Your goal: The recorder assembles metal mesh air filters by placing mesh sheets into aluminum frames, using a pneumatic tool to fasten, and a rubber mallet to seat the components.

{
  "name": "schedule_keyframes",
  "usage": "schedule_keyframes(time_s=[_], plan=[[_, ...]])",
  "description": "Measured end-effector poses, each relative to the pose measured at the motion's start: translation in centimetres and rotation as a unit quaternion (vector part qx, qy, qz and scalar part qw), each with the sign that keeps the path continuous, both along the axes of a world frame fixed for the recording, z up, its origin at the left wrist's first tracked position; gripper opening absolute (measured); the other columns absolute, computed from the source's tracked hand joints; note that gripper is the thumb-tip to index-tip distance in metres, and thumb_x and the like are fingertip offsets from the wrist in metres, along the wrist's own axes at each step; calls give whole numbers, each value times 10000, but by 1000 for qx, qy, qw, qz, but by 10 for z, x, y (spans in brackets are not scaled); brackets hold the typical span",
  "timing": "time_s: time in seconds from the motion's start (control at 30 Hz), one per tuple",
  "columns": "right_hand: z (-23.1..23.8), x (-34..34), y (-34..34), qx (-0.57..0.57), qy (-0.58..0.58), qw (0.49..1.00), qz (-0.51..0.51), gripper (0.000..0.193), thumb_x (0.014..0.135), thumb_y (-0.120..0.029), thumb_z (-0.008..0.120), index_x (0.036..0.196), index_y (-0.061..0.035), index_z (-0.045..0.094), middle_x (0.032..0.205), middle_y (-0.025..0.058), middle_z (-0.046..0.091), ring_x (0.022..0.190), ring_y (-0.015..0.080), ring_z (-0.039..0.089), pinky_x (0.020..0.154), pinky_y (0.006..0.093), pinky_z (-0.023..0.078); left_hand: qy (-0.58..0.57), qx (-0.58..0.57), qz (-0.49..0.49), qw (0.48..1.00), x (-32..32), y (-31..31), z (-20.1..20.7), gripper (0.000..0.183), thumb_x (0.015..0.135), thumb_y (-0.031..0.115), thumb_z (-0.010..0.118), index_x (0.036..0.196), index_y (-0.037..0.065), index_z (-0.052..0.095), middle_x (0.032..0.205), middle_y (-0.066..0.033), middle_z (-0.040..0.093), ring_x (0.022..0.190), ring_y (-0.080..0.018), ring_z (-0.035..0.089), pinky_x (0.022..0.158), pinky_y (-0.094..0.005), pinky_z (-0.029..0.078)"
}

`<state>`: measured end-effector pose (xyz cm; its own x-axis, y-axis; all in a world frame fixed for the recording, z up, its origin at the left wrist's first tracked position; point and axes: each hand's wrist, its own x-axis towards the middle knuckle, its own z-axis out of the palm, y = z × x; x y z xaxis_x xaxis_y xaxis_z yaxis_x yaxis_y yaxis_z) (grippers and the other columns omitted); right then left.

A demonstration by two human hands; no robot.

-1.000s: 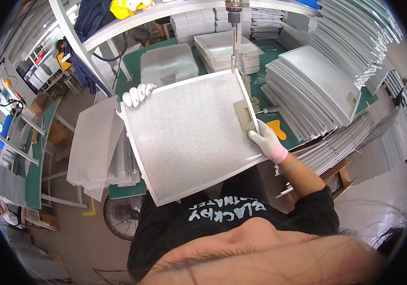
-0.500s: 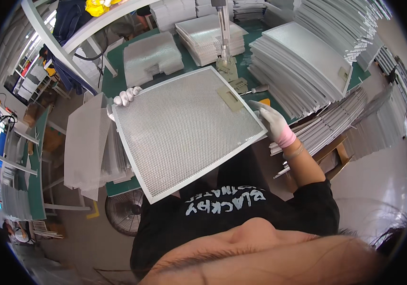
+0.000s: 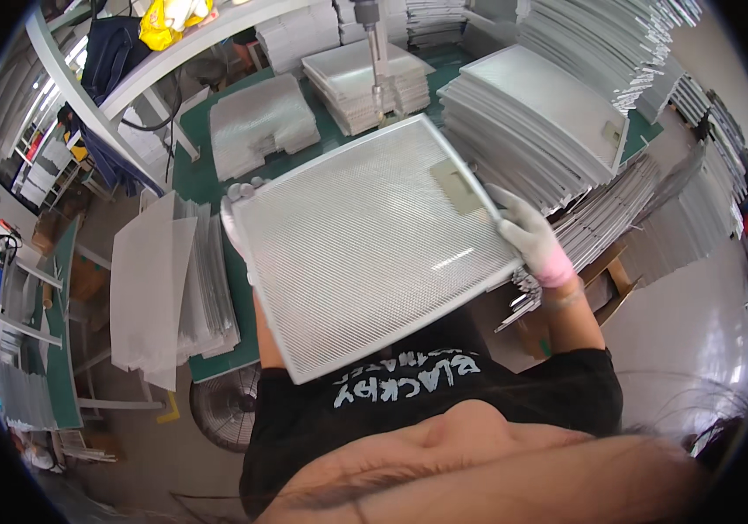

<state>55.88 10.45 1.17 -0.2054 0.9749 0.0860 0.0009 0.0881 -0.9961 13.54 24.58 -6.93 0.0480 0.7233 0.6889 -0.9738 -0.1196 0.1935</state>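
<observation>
A framed metal mesh filter panel (image 3: 365, 262) is held tilted in front of my chest, with a pale rim all round. A grey-beige plate (image 3: 459, 185) sits in its mesh near the far right corner. At the panel's left edge, my gloved left hand (image 3: 236, 214) is closed round the frame; part of its fingers is hidden behind the panel. My gloved right hand (image 3: 527, 231), pink at the cuff, grips the right edge, with fingers along the frame. The panel is raised over the near side of the green table (image 3: 217, 367).
A tall stack of finished panels (image 3: 557, 105) stands at the right, a lower stack (image 3: 365, 74) at the back. Notched mesh sheets (image 3: 265, 122) lie at back left. Loose mesh sheets (image 3: 147, 288) hang over the left side. A vertical metal tool (image 3: 378, 57) rises behind the panel; a floor fan (image 3: 224, 406) stands below.
The panel has shifted right in the view and its tilt has changed. The left hand now wraps its left edge lower down. The panel now covers the small plates and screwdriver on the table.
</observation>
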Motion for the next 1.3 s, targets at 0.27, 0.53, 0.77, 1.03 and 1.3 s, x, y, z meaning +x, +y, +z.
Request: schedule_keyframes(time_s=[0.27, 0.53, 0.77, 1.03, 1.3], plan=[[60, 81, -74, 180, -109, 930, -302, 532, 914, -30, 480, 1432, 59, 398, 1257, 126, 589, 999, 116, 560, 910, 247, 447, 257, -205, 345, 879, 6, -73, -8, 601, 1034, 416, 382, 1417, -46, 355, 1389, -219, 453, 1278, -313, 466, 1085, -444, 364], [87, 147, -43, 195, -2, 907, -374, 458, 963, -60, 446, 1398, 81, 414, 1311, 157, 550, 1182, 197, 556, 1003, 310, 442, 527, 13, 712, 464, -13, -193, 53, 281, 895, 35, 470, 1104, -64, 630, 1037, -172, 659, 992, -281, 623, 915, -381, 478], [72, 196, 46, 136, 36, 877, -460, 461, 960, -134, 493, 1398, 0, 440, 1250, 114, 566, 1047, 181, 586, 813, 350, 539, 601, -76, 795, -24, -75, -256, 103, 409, 906, 183, 606, 1258, -23, 578, 1262, -204, 593, 1205, -376, 537, 1020, -469, 403], [65, 204, 63, 39, -136, 879, -456, 475, 931, -181, 538, 1377, -25, 488, 1115, 107, 638, 888, 193, 618, 776, 335, 525, 786, -240, 569, 17, -125, -286, 69, 637, 755, 170, 724, 1327, -5, 504, 1363, -208, 518, 1266, -371, 479, 1078, -442, 371], [74, 132, 26, 175, -384, 757, -499, 328, 950, -149, 543, 1220, 27, 601, 1058, 191, 680, 886, 228, 681, 829, 345, 515, 783, -224, 549, 190, -176, -326, 84, 434, 789, 25, 656, 1219, -5, 609, 1247, -189, 621, 1160, -339, 592, 994, -399, 460]])
